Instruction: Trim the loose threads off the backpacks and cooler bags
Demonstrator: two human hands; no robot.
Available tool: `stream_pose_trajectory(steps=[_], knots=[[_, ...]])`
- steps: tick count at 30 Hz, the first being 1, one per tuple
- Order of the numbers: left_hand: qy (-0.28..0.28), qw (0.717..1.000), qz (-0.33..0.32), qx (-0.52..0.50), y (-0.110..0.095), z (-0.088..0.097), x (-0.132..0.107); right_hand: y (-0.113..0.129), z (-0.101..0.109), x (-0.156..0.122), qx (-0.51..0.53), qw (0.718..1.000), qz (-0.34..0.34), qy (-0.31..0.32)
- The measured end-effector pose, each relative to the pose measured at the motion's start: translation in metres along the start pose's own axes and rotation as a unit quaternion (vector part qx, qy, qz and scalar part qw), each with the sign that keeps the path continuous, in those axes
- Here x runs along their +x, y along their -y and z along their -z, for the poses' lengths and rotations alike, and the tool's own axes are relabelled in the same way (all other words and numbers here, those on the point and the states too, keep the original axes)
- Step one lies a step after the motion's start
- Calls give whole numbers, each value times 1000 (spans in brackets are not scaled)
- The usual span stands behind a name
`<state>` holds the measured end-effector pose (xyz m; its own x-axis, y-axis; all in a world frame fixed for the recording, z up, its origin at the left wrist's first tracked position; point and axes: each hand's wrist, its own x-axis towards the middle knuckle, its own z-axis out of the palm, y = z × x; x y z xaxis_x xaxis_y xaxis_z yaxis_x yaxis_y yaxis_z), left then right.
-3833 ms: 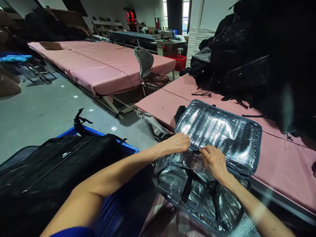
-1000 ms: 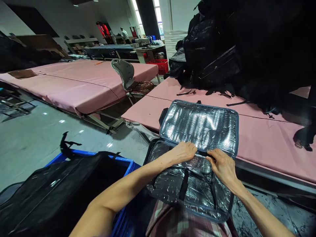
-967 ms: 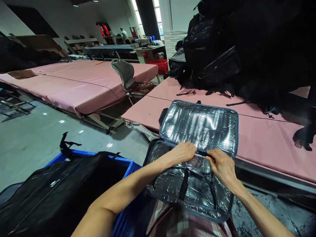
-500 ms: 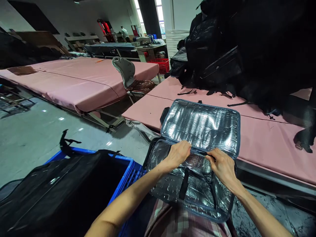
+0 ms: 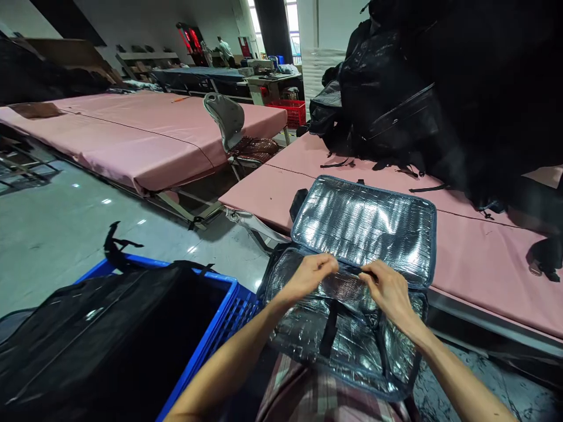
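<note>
An open silver foil-lined insulated bag point(image 5: 352, 328) rests against my lap, its lid point(image 5: 365, 225) laid back flat on the pink table point(image 5: 492, 258). My left hand point(image 5: 308, 275) pinches the bag's lining near the hinge edge, fingers curled closed. My right hand point(image 5: 387, 290) grips the same edge a little to the right, fingers closed on a dark strip. A black strap point(image 5: 329, 328) runs down the bag's inside between my arms.
A blue crate point(image 5: 206, 346) full of black bags point(image 5: 88, 340) stands at my left. A big pile of black bags point(image 5: 417, 99) covers the table's far side. A second pink table point(image 5: 141, 135), a grey chair point(image 5: 233, 126) and a red basket point(image 5: 292, 111) lie beyond.
My view has drifted slightly. Both hands stay at the bag's hinge edge; the left hand's fingers have curled tighter and slid a little left.
</note>
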<state>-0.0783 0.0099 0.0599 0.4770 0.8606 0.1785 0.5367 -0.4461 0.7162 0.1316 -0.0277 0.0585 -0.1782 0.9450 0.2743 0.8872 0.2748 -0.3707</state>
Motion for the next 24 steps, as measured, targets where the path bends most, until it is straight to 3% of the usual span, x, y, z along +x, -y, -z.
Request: stream_pose_trajectory(steps=[2,5,7,9,14,17,20,22,24], knots=[[50,998,34,15,0,20,-2,-6,3,0,-7,1000,7,-1],[-19,985,30,167,6,34,4,-7,5,6,-79,997,4,-1],[-47,967,-27,250,13,31,13,-2,4,15,-138,990,6,22],[-23,956,-80,281,22,25,22,5,0,25,-183,980,28,68],[-10,949,-105,298,33,17,28,18,-9,43,-213,962,98,143],[-23,943,-138,302,22,23,27,11,7,50,-150,974,83,145],[-42,931,-199,302,-1,30,35,-7,43,56,-14,987,54,148],[-32,936,-222,270,-19,33,51,-22,67,59,80,983,23,163],[20,958,-204,202,-34,31,77,-39,85,60,167,967,-22,189]])
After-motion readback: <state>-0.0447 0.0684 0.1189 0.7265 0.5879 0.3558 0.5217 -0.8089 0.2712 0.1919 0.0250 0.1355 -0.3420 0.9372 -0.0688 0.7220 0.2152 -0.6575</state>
